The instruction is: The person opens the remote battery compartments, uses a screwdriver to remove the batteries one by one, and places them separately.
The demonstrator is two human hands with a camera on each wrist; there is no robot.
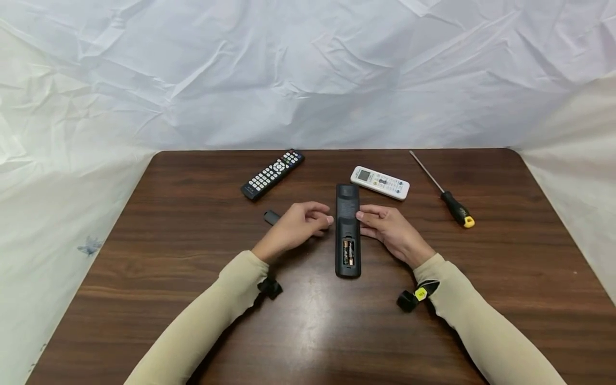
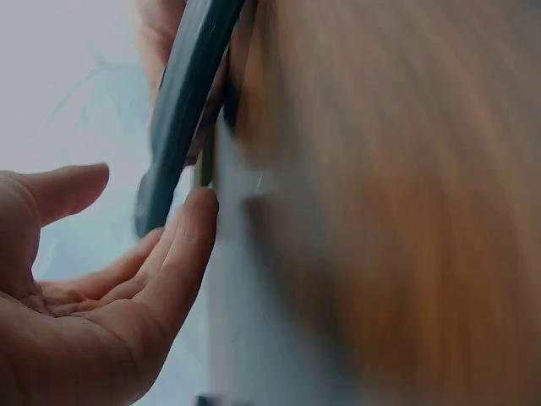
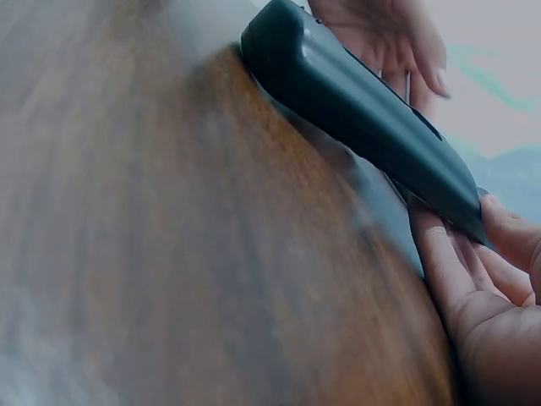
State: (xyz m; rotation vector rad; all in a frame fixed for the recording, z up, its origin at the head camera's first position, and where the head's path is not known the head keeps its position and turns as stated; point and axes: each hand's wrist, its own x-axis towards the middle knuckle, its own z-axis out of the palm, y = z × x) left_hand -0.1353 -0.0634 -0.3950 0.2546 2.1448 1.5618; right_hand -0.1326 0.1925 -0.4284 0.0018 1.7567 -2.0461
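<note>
Farthest to my left, a button remote (image 1: pixel 272 175) lies face up and slantwise, its print too small to read; nearer me, a small dark piece (image 1: pixel 271 217) is partly hidden behind my left hand (image 1: pixel 299 223). That hand holds nothing, fingers loose, thumb apart, just beside the left edge of the upturned remote (image 1: pixel 347 206); I cannot tell whether a fingertip touches it. The upturned remote is between my hands, its long axis running straight away from me, its uncovered bay with two batteries (image 1: pixel 348 252) at the end toward me. The block of fine print on its back is illegible. Past its far right side sits the white remote (image 1: pixel 380 182), its markings unreadable too. My right hand (image 1: pixel 392 232) is the nearer one: it grips the upturned remote's right edge, thumb above, fingers beneath. The yellow tag (image 1: pixel 421 294) at that wrist is blurred, as is the lettering on the screwdriver (image 1: pixel 453 205), farthest right.
</note>
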